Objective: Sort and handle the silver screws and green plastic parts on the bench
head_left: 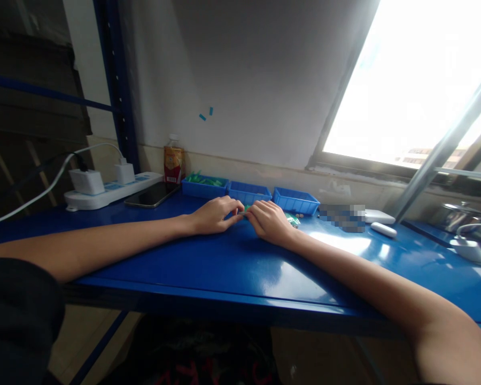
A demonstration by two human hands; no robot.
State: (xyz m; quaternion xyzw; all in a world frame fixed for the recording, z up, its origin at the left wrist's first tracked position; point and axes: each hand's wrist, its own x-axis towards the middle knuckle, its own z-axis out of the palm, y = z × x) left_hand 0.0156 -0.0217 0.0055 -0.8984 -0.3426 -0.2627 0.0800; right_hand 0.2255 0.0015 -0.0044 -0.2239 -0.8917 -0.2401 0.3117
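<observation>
Both of my hands rest on the blue table with their fingertips meeting. My left hand has its fingers curled and pinched on a small green part. My right hand is curled too, its fingers pressed against the same small part from the other side. More small green pieces lie just right of my right hand. The part itself is mostly hidden by my fingers.
Three blue trays stand in a row behind my hands; the left one holds green parts. A phone, a power strip with chargers and a bottle sit at the back left. White devices lie to the right.
</observation>
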